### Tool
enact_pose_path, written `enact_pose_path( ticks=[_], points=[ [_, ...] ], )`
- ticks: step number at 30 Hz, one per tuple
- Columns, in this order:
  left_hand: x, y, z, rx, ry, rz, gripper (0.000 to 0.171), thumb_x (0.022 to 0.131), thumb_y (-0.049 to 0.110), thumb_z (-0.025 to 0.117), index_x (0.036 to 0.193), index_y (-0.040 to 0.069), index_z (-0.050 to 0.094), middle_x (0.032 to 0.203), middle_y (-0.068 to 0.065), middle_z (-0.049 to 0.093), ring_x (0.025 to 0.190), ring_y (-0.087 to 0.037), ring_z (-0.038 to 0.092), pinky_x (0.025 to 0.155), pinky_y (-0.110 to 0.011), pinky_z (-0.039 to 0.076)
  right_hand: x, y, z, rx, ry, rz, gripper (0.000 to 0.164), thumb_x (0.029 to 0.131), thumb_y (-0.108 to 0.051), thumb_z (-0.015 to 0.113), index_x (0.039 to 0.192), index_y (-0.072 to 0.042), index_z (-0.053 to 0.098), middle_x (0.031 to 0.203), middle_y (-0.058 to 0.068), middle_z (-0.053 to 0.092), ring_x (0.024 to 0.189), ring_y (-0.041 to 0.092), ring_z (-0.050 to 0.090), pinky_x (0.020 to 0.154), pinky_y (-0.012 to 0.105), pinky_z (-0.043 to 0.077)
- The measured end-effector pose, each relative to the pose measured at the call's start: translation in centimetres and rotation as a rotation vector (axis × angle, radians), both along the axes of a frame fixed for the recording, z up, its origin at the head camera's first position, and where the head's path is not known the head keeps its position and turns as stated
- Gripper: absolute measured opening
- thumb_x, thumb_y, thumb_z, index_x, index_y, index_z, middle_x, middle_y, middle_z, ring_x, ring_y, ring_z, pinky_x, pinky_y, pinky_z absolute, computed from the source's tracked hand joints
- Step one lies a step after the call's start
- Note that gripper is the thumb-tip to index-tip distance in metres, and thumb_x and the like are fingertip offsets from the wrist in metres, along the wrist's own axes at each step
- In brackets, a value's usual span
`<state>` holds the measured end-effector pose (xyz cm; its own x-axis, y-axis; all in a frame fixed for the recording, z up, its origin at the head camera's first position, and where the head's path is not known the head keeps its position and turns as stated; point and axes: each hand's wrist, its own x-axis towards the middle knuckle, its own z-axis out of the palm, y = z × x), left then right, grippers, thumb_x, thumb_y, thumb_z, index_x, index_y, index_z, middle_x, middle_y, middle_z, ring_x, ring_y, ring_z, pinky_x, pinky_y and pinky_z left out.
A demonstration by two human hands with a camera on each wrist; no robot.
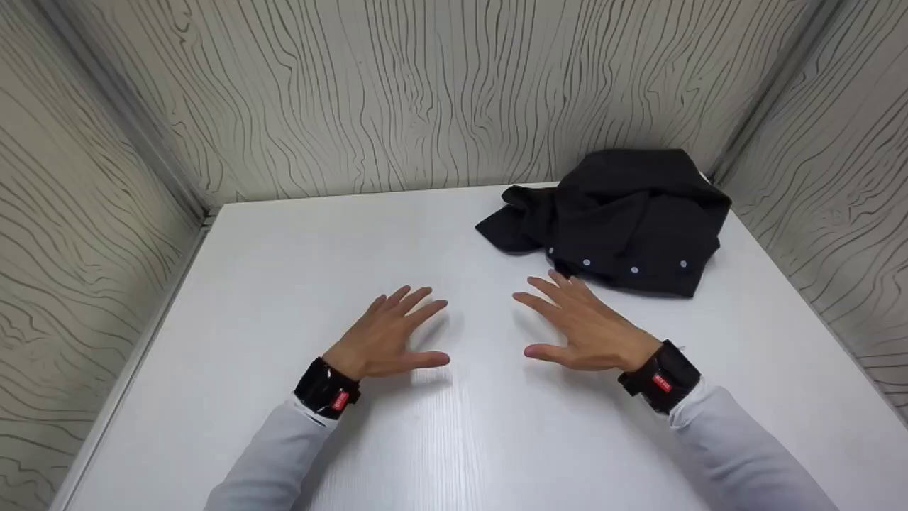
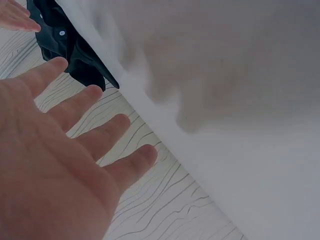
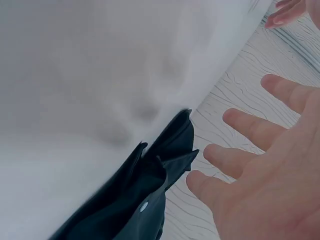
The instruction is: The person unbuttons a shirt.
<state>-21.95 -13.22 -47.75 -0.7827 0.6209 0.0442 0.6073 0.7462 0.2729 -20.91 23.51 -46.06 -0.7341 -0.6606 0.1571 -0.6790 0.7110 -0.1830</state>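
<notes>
A dark garment with pale buttons, probably a shirt, lies crumpled at the back right of the white table. My left hand is held over the middle of the table, fingers spread and nothing in it. To its right, my right hand hovers with spread fingers, its fingertips near the garment's front edge in the head view. Both hands cast soft shadows on the tabletop. In the right wrist view the garment shows folded edges and one button. Part of it also appears beyond my fingers in the left wrist view.
Wood-grain panels stand behind the table and along its left and right sides. Grey metal strips run along the corners. Each wrist wears a black strap, the left one below a pale sleeve cuff.
</notes>
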Motion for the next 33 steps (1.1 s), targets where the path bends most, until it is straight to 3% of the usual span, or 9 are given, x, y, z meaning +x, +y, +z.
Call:
enact_pose_path(
  ticks=[4, 11, 18, 21, 28, 31, 33],
  points=[
    [-1.2, 1.9, -0.2, 0.058, -0.053, -0.048, 0.087, 0.090, 0.081, 0.047, 0.160, 0.030, 0.036, 0.165, -0.004, 0.031, 0.152, -0.034, 0.025, 0.120, -0.055, 0.022, -0.2, 1.3, 0.4, 0.000, -0.048, -0.050, 0.081, 0.094, -0.069, 0.057, 0.159, -0.025, 0.038, 0.163, 0.013, 0.033, 0.151, 0.044, 0.020, 0.118, 0.065, 0.016],
    [-4.2, 6.4, 0.1, 0.220, -0.178, -0.142, 0.079, 0.097, 0.069, 0.051, 0.159, 0.021, 0.039, 0.162, -0.007, 0.036, 0.150, -0.020, 0.030, 0.120, -0.041, 0.026, -1.9, 4.4, 1.5, -0.060, -0.093, -0.166, 0.079, 0.095, -0.065, 0.059, 0.158, -0.022, 0.039, 0.163, 0.014, 0.032, 0.152, 0.044, 0.016, 0.118, 0.066, 0.013],
    [-7.8, 13.0, -0.1, 0.283, -0.179, -0.181, 0.072, 0.101, 0.052, 0.058, 0.152, 0.003, 0.046, 0.153, -0.011, 0.048, 0.145, -0.021, 0.039, 0.119, -0.031, 0.026, -4.9, 7.8, 3.2, -0.083, -0.061, -0.216, 0.073, 0.099, -0.052, 0.062, 0.157, -0.013, 0.040, 0.161, 0.021, 0.032, 0.149, 0.050, 0.018, 0.117, 0.067, 0.015],
    [-8.7, 15.9, -0.3, 0.272, -0.164, -0.137, 0.070, 0.102, 0.048, 0.059, 0.149, -0.001, 0.048, 0.149, -0.014, 0.052, 0.141, -0.024, 0.045, 0.117, -0.030, 0.030, -6.7, 8.7, 4.2, -0.073, -0.068, -0.249, 0.073, 0.100, -0.050, 0.062, 0.157, -0.011, 0.039, 0.161, 0.022, 0.031, 0.149, 0.051, 0.018, 0.117, 0.066, 0.015],
    [-9.5, 21.0, -0.6, 0.213, -0.072, 0.061, 0.061, 0.097, 0.049, 0.065, 0.137, 0.003, 0.060, 0.131, -0.010, 0.065, 0.125, -0.025, 0.059, 0.106, -0.040, 0.044, -11.4, 8.9, 6.1, 0.003, -0.136, -0.355, 0.074, 0.102, -0.048, 0.059, 0.160, -0.011, 0.032, 0.164, 0.023, 0.022, 0.151, 0.048, 0.012, 0.118, 0.065, 0.013],
    [-9.6, 22.3, -0.5, 0.192, -0.061, 0.154, 0.063, 0.093, 0.052, 0.067, 0.137, 0.006, 0.060, 0.130, -0.009, 0.066, 0.122, -0.027, 0.059, 0.104, -0.048, 0.043, -13.3, 8.6, 6.4, 0.033, -0.128, -0.386, 0.073, 0.103, -0.043, 0.059, 0.159, -0.007, 0.032, 0.164, 0.025, 0.020, 0.151, 0.049, 0.011, 0.119, 0.064, 0.012],
    [-9.8, 23.0, -0.3, 0.196, -0.093, 0.215, 0.072, 0.092, 0.053, 0.068, 0.146, 0.008, 0.053, 0.139, -0.008, 0.062, 0.129, -0.028, 0.055, 0.107, -0.054, 0.038, -14.5, 8.2, 6.5, 0.054, -0.120, -0.402, 0.073, 0.102, -0.040, 0.060, 0.159, -0.004, 0.031, 0.164, 0.026, 0.019, 0.150, 0.051, 0.011, 0.119, 0.065, 0.012]
  ],
)
